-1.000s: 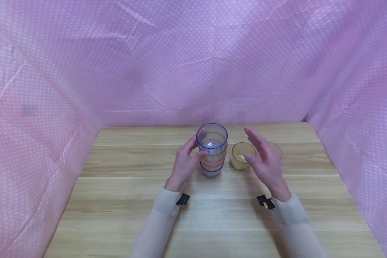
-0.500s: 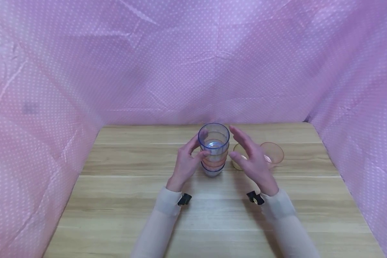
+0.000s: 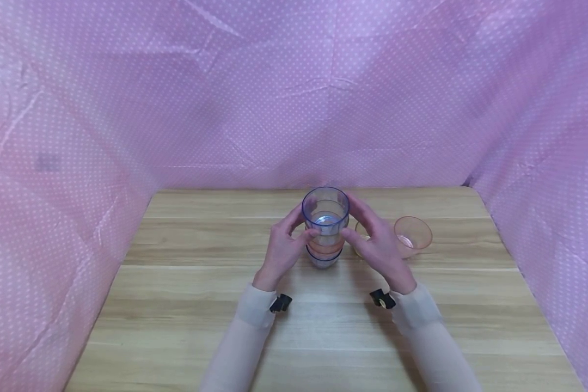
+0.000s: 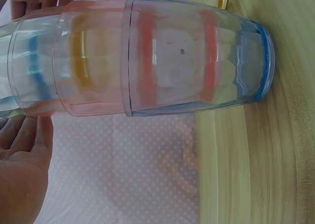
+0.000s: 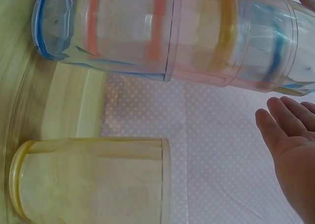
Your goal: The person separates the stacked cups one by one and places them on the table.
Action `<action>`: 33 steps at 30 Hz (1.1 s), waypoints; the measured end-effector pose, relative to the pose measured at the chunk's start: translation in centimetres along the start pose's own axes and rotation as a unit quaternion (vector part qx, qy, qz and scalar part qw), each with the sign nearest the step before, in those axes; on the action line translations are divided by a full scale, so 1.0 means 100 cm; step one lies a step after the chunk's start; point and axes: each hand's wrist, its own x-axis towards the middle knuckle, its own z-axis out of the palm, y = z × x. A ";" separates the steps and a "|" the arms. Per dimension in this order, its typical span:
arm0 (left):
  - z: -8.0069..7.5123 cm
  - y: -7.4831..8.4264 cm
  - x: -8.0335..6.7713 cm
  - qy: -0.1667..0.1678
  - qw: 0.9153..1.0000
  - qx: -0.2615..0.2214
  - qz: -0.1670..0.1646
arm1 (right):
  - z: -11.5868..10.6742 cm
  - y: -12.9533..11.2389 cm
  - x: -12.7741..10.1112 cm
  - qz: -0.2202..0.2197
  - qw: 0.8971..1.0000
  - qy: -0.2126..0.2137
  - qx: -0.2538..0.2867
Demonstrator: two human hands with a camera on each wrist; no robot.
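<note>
A stack of several clear plastic cups (image 3: 324, 226), the top one blue-rimmed, stands upright on the wooden table (image 3: 176, 305). My left hand (image 3: 294, 231) grips the stack from the left, thumb on its front and fingers curled behind. My right hand (image 3: 365, 223) is at the stack's right side with straight fingers. In the right wrist view those fingers (image 5: 290, 135) show a small gap to the stack (image 5: 172, 37). The left wrist view shows the stack (image 4: 147, 61) close up with my left palm (image 4: 22, 155) beside it.
A yellow cup (image 5: 93, 179) stands just right of the stack, mostly hidden behind my right hand in the head view. A pink-orange cup (image 3: 412, 233) sits further right. Pink dotted cloth (image 3: 294, 109) walls the table on three sides.
My right hand has moved left from beside the yellow cup to the right side of the stack. The left hand and the stack have stayed in place.
</note>
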 end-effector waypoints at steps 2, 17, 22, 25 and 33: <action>0.000 0.001 0.000 -0.004 1.000 -0.002 -0.007 | 0.001 0.001 0.000 -0.007 1.000 0.005 -0.007; -0.012 0.005 0.002 -0.089 0.995 -0.003 -0.053 | 0.005 0.006 0.003 -0.059 0.998 0.009 0.013; -0.014 0.002 0.003 -0.103 0.993 0.002 -0.063 | 0.005 0.005 0.002 -0.052 0.999 0.010 0.005; -0.014 0.001 0.003 -0.105 0.991 0.007 -0.076 | 0.005 0.004 0.002 -0.045 0.999 0.008 0.005; -0.015 0.000 0.002 -0.101 0.991 0.005 -0.085 | -0.001 0.000 0.003 -0.008 0.999 -0.022 -0.024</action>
